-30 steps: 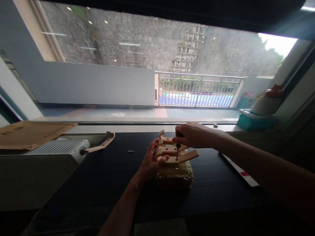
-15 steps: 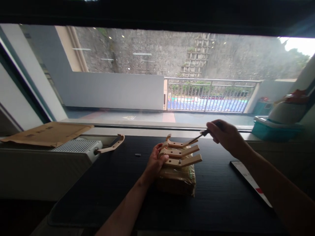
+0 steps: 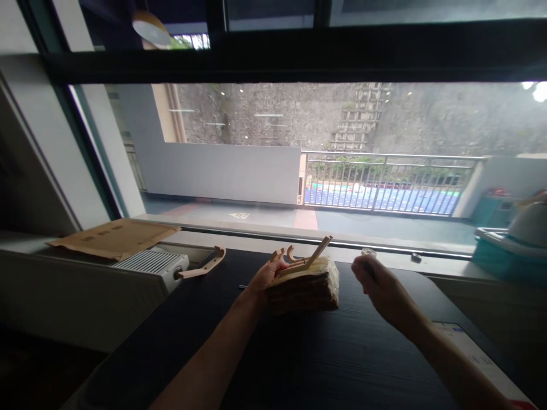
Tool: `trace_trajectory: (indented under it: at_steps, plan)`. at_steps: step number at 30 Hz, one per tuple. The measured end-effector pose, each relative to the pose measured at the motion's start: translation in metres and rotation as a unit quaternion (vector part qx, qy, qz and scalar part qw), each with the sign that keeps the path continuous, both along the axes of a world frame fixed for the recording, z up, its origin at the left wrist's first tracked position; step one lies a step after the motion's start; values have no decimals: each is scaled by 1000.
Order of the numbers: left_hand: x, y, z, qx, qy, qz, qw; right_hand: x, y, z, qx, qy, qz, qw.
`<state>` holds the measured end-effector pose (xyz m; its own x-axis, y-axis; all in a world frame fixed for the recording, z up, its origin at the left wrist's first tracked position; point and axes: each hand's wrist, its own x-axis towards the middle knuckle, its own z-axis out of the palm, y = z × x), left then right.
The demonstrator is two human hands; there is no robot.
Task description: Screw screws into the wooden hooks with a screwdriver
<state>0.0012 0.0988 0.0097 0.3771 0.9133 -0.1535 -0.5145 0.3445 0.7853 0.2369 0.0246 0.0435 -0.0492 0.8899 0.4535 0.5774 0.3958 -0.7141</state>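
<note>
My left hand (image 3: 268, 275) is closed round the left end of a brown, tape-wrapped block (image 3: 303, 293), its thumb over the curved ends of the wooden hooks (image 3: 314, 253) lying on top. Seen nearly edge-on, the hooks overlap, so their screw holes are hidden. To the right of the block, apart from it, my right hand (image 3: 380, 290) is closed in a fist round the dark handle of a screwdriver (image 3: 370, 271); its shaft does not show. A small screw (image 3: 242, 287) lies on the table by my left wrist.
Another wooden hook (image 3: 205, 269) lies at the table's left edge, beside a white radiator (image 3: 147, 267) and a brown envelope (image 3: 115, 236). A phone-like slab (image 3: 474, 356) lies under my right forearm. A teal box (image 3: 496, 256) stands on the right sill.
The block with its hooks has tilted, showing its front side. My right hand has drawn the screwdriver away from the hooks and lowered it. The camera view has shifted up.
</note>
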Motion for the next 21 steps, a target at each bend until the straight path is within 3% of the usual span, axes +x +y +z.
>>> trace_trajectory:
  at_steps: [3,7,16,21]
  plan:
    - [-4,-2,5,-36,5,-51,998,-14,-1,-1,-16,-49,56,997]
    - [-6,-5,10,-67,28,-31,997,-28,-1,5,-43,-38,98,993]
    - [15,0,18,-76,49,28,996,-19,1,9,-73,-28,38,996]
    - [25,1,21,-68,56,37,995,-9,1,6,-91,-21,44,995]
